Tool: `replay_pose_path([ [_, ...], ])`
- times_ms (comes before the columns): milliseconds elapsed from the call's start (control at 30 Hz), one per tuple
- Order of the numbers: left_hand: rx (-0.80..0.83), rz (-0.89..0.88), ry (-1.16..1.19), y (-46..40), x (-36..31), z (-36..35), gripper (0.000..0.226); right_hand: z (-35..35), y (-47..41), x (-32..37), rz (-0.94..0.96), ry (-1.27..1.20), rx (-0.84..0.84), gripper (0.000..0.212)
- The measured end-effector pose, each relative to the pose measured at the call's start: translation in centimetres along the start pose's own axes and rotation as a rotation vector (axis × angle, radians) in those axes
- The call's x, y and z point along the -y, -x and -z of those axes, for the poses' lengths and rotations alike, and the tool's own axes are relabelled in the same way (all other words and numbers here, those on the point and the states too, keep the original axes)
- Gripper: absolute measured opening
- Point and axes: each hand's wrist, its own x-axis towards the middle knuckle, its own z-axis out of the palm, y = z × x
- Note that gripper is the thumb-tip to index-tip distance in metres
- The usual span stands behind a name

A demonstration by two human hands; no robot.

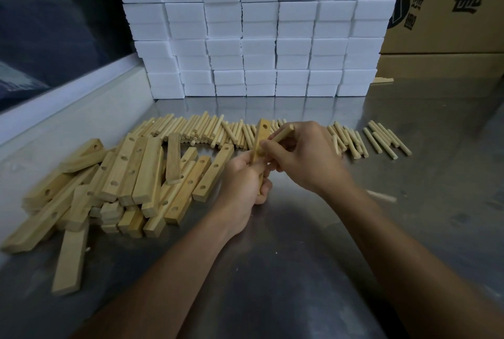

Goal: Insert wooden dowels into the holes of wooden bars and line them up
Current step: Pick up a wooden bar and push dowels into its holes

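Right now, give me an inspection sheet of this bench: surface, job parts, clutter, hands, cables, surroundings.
Surface: shiny metal table, bare in front.
Job's things: held wooden bar upright with a dowel at its side; pile of drilled bars on the left; row of loose dowels behind.
Clutter: stray dowel on the right.
Hands: left hand grips the bar's lower end; right hand pinches the dowel.
Cables: nothing seen.
Surroundings: stacked white foam blocks, cardboard boxes at back right.
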Motion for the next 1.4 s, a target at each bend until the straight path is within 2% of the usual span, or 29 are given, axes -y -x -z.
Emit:
replay_pose_path([
  [100,-0.007,0.018,0.019,-0.1,0.0,-0.1,0.024,-0.6,-0.1,-0.2,-0.024,0.010,-0.056,0.024],
  [500,-0.036,0.040,0.054,-0.2,-0.2,-0.1,0.020,-1.8,-0.1,-0.7,-0.015,-0.086,-0.105,0.030],
  [667,-0.054,0.045,0.054,-0.5,-0.2,-0.1,0.019,-2.0,0.2,-1.3,0.021,-0.064,-0.112,0.021],
  [800,-0.061,0.061,0.066,-0.6,-0.2,-0.1,0.018,-1.8,0.1,-2.3,0.050,0.022,-0.051,0.014],
  [967,-0.113,0.100,0.157,-0.8,-0.5,0.1,0.015,-0.8,0.1,-4.9,-0.108,0.305,-0.030,0.016],
  [1200,-0.096,0.135,0.220,-0.5,-0.9,0.3,0.011,1.2,-0.1,-6.7,-0.354,0.549,-0.205,0.014],
  [1400,-0.091,0.164,0.241,-0.4,-1.2,0.4,0.012,1.9,-0.1,-7.2,-0.462,0.549,-0.166,0.013],
])
